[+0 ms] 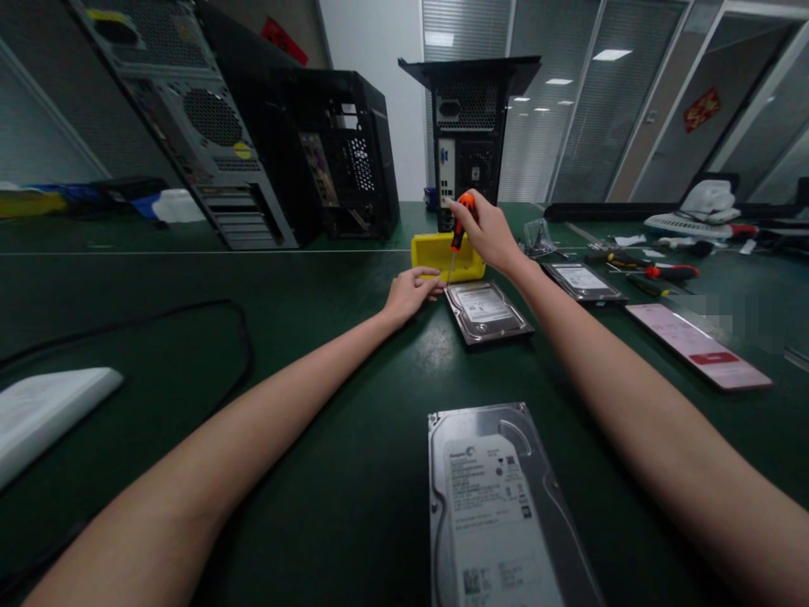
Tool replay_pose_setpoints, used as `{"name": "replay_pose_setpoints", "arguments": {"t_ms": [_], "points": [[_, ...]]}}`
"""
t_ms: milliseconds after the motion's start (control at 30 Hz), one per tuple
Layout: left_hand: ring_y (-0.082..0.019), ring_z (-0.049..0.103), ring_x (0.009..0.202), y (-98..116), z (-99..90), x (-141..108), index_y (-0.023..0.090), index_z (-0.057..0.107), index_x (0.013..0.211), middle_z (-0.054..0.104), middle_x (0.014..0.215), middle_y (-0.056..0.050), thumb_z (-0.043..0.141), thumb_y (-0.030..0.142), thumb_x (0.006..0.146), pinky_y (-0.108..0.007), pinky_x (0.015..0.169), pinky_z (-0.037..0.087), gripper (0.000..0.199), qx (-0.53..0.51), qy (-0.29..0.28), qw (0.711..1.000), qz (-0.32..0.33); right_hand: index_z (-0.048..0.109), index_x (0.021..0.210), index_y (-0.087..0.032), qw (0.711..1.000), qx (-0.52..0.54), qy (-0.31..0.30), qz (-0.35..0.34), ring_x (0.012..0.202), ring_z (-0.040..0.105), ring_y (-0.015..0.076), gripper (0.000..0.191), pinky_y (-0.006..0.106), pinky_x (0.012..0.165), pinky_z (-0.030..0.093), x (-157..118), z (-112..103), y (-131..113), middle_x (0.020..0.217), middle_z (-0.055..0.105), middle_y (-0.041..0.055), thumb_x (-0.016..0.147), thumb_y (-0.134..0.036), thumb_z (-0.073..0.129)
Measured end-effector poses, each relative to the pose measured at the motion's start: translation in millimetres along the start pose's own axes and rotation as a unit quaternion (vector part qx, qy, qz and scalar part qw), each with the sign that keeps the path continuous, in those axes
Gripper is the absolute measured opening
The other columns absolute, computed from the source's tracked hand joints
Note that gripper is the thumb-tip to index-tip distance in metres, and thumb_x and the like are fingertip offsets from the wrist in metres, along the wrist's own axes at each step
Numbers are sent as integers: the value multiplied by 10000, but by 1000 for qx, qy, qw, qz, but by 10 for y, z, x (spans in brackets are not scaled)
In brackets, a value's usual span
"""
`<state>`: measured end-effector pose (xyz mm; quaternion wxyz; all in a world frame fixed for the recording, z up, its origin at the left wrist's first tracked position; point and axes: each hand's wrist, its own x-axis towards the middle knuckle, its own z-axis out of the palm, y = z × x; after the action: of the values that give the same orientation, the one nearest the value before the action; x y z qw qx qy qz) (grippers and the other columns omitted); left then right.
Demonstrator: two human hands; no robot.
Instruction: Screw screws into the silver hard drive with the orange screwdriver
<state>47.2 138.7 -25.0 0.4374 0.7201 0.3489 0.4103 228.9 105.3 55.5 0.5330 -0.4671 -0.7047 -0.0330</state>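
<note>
My right hand [485, 226] is closed around the orange and black handle of a screwdriver [465, 221]. The shaft points down, its tip near the far left corner of a silver hard drive [485, 312] lying flat. Beside that corner, my left hand [412, 295] rests low with its fingers reaching toward the tip; whether they hold anything is too small to tell. Just behind both hands is a yellow tray [468, 268]. A larger hard drive [499, 514], label up, lies nearest to me.
Computer cases [360, 152] stand at the back left, and another case [471, 160] is behind the tray. To the right are a third drive [585, 282], a phone [699, 344] and pliers [670, 272]. A black cable [243, 329] and white object [56, 405] lie left.
</note>
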Motion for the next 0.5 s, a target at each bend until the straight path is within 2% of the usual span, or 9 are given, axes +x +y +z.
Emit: {"name": "replay_pose_setpoints", "arguments": {"t_ms": [500], "points": [[-185, 720, 833, -20, 10, 14, 109, 640, 1091, 743, 908, -110, 635, 238, 829, -252, 669, 560, 292, -5, 6, 1000, 9, 489, 849, -225, 1000, 21, 3, -3, 677, 522, 166, 476, 347, 756, 435, -14, -1, -30, 682, 477, 2, 898, -680, 361]]}}
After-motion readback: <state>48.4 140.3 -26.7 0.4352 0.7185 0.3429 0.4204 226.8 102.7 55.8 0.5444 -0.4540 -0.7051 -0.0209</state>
